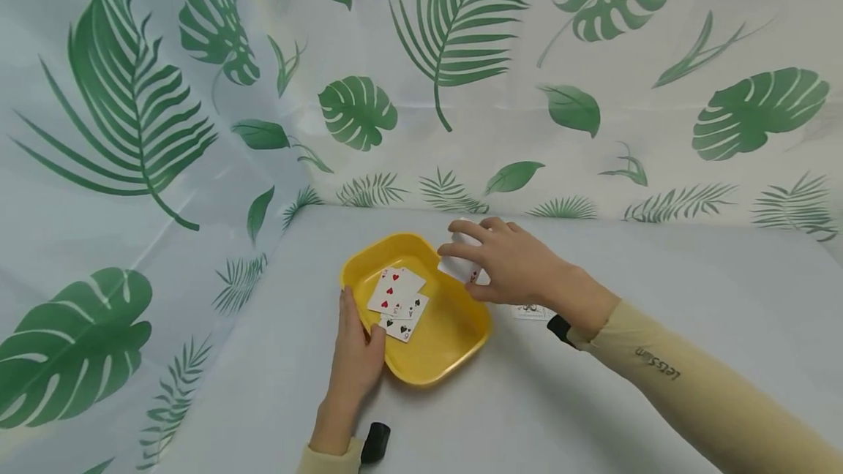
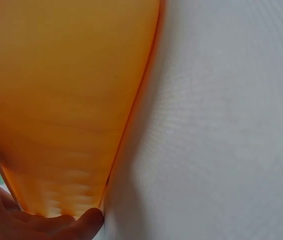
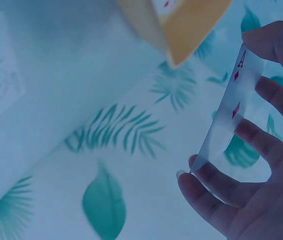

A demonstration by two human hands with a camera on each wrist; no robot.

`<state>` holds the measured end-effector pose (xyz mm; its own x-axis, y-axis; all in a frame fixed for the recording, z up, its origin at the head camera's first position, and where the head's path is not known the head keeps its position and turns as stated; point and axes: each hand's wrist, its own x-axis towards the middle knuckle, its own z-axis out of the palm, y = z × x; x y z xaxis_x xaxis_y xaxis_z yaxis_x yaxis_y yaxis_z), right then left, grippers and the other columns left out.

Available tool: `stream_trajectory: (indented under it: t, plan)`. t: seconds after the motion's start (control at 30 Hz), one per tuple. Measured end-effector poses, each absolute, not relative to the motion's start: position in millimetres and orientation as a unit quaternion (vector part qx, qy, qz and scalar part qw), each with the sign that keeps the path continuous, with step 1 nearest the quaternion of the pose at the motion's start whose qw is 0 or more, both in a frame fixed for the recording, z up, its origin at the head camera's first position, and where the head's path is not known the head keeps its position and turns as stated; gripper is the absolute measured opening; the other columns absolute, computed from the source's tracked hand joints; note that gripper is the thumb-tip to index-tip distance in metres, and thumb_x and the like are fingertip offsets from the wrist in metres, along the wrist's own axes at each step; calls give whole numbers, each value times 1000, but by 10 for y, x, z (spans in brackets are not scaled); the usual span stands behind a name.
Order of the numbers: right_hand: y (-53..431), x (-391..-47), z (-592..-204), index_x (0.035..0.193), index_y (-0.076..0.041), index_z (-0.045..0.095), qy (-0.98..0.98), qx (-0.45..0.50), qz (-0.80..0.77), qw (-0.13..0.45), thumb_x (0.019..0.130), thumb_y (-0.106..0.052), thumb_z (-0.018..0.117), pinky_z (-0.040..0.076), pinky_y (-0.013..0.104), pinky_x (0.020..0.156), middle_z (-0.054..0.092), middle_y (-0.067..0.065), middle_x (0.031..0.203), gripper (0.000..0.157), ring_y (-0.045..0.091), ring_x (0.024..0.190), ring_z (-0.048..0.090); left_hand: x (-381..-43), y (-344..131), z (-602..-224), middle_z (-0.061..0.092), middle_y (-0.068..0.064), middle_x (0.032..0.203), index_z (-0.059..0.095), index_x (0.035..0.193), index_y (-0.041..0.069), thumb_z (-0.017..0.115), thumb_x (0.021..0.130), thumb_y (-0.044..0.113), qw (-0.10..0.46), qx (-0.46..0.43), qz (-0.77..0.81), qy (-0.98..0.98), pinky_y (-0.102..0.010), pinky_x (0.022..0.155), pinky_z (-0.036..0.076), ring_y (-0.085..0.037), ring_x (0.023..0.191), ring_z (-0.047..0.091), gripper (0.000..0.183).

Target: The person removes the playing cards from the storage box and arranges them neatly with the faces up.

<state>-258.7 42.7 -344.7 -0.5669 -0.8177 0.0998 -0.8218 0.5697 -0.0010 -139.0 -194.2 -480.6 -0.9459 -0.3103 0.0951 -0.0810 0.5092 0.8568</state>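
A yellow plastic box (image 1: 435,346) stands on the light surface with several playing cards (image 1: 402,291) lying face up in it, hearts and spades among them. My left hand (image 1: 356,350) holds the box at its near left side, fingers along the outer wall and thumb at the rim. Only the box's orange-looking wall (image 2: 71,100) and part of that hand appear in the left wrist view. Over the box's right rim, my right hand (image 1: 514,262) holds an ace of diamonds (image 3: 235,95) by its edges between thumb and fingertips, tilted up on edge.
Another playing card (image 1: 530,311) lies on the surface to the right of the box, partly hidden by my right wrist. A white sheet printed with green leaves (image 1: 358,112) hangs behind and at the left.
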Motion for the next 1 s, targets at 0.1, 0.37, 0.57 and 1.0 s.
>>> stream_trajectory:
  t: [0.1,0.37,0.57,1.0]
  plan:
    - [629,-2627,-3439,137,-27,61,-885,460,41,58,85,-31,75,44,61,99,46,10,150,53,45,120,51,-1376,-1960,-4792,4,-14,168,1,162,3,49,97,7,117,117,-486,-858,-48,120,15,-27,153,9,80]
    - [1087,-2674,-3491,135,-24,63,-893,444,46,63,86,-28,75,44,61,100,47,11,147,51,46,122,50,-1358,-1957,-4773,2,-13,168,0,162,4,47,98,7,104,120,-485,-860,-48,121,14,-27,153,7,80]
    - [1374,-2550,-3567,133,-23,64,-893,444,39,69,84,-27,76,50,60,91,52,12,143,51,46,119,50,-1365,-1916,-4754,1,-13,168,-1,162,4,48,98,7,98,120,-485,-861,-48,121,13,-27,153,6,80]
    - [2160,-2487,-3870,129,-24,64,-901,431,42,-11,81,-14,77,47,62,93,52,10,143,51,43,127,45,-1346,-1914,-4751,-2,-8,169,-4,162,8,46,98,10,84,125,-483,-863,-46,121,13,-23,153,4,81]
